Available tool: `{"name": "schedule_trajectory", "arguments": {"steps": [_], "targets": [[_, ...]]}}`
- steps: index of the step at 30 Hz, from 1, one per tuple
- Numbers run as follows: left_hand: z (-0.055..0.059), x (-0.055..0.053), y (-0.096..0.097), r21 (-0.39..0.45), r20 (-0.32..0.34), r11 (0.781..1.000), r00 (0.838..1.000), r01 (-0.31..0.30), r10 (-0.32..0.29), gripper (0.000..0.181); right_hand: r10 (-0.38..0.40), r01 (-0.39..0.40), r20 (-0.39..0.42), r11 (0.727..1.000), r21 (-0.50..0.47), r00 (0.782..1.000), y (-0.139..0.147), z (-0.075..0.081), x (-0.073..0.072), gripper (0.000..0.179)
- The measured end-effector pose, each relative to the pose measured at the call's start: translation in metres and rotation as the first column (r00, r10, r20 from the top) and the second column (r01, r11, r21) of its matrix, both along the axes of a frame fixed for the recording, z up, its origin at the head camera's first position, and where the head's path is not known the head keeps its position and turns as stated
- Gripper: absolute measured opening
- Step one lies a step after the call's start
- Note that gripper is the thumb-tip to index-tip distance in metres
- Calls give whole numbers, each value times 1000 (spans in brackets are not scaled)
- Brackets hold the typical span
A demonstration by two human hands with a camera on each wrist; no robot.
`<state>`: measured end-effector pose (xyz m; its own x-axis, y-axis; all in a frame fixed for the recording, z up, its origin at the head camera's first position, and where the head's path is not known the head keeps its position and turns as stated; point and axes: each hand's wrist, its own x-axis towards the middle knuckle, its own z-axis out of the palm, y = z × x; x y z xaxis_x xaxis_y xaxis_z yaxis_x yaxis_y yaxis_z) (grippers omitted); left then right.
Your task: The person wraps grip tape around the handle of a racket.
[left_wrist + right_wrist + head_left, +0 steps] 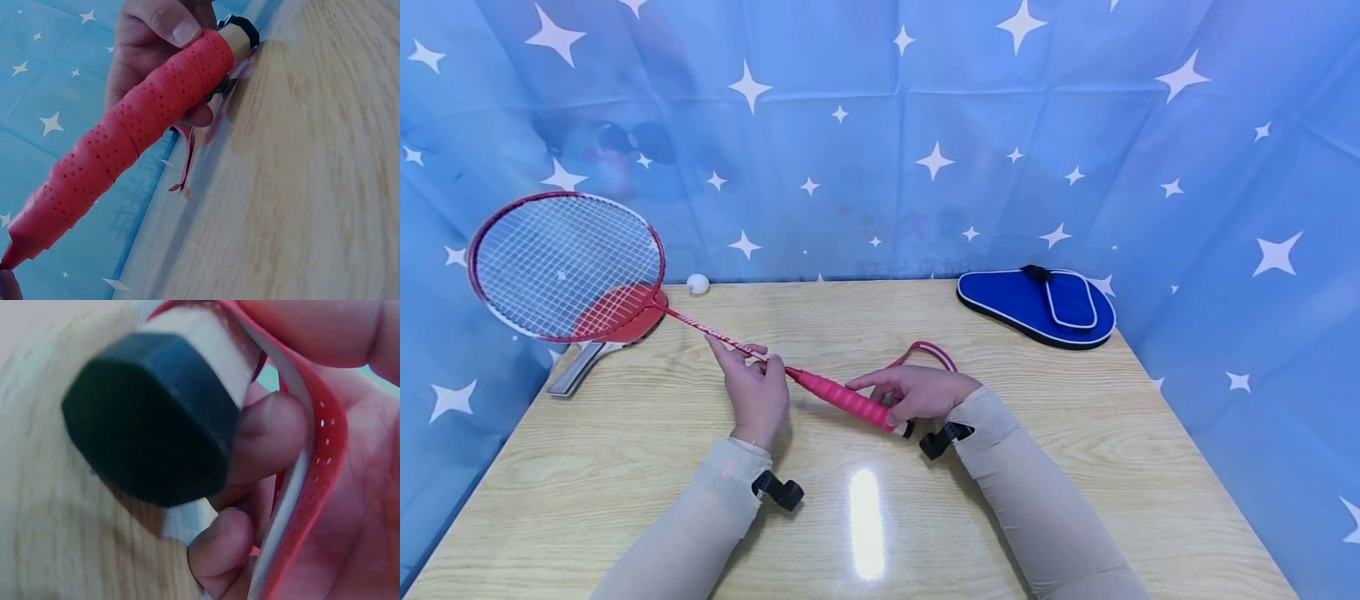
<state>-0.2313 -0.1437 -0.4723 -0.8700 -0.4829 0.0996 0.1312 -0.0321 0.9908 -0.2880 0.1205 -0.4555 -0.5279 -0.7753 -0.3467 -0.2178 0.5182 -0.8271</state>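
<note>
A pale wood-grain table [1112,433] is carrying a red, rounded table-tennis paddle [640,326] near its far-left corner; a round white ball [697,284] is sitting beyond, and a blue, white-piped, teardrop-shaped case [1022,302] is lying far right.

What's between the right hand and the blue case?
In the head view, a loop of red tape arches right beside the right hand; past it, the tabletop is bare up to the blue case.
</note>
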Motion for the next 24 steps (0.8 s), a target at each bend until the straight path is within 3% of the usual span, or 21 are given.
{"name": "schedule_trajectory", "arguments": {"steps": [10,18,24], "targets": [[1,1,-2,-3,11,1000,1000,20,-20,111,-44,49,-71,997,63,997,-3,4,4,80],[0,-1,0,-21,-47,1000,999,-11,10,109,-45,46,-22,998,47,999,-3,7,7,76],[2,1,-1,-55,-31,998,999,-7,6,109,-18,18,-17,999,41,1000,-3,10,7,77]]}}
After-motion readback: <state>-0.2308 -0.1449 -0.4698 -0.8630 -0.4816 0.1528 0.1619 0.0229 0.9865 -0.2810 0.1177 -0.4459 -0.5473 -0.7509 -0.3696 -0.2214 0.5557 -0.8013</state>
